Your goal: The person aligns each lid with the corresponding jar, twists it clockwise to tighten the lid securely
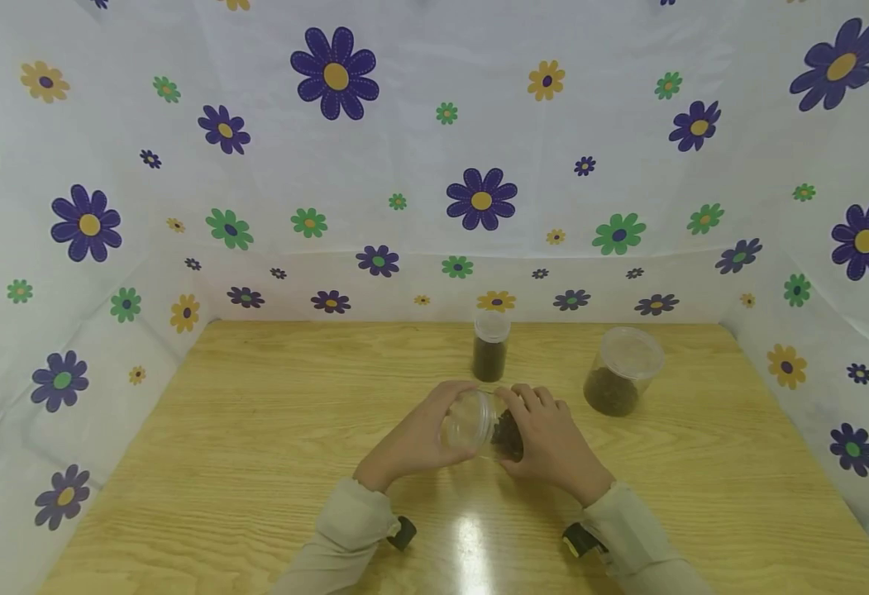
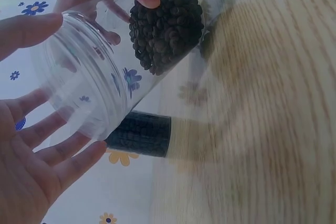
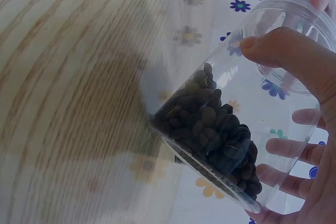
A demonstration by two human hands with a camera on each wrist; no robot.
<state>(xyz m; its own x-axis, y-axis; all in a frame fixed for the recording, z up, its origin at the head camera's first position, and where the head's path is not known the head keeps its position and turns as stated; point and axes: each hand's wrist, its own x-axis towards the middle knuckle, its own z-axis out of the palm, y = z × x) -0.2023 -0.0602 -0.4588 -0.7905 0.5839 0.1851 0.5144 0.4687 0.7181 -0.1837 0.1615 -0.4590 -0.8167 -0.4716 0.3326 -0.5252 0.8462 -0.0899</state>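
Note:
A clear plastic jar [image 1: 487,420] is tilted just above the wooden table, its base touching or close to the top. Dark seed-like pieces [image 3: 210,132] lie heaped toward its bottom. My left hand [image 1: 422,434] holds the clear lid [image 2: 86,72] end, fingers and thumb spread around the ridged rim. My right hand [image 1: 549,438] grips the jar's body from the other side, with the thumb along the wall in the right wrist view. The lid appears to be on the jar; how tightly it sits I cannot tell.
Behind the hands stands a slim lidded jar [image 1: 489,355] of dark contents. A wider lidded jar [image 1: 623,372], partly filled with dark pieces, stands at the right. The wooden table [image 1: 270,413] is bordered by flower-printed white cloth [image 1: 404,149] at the back and sides.

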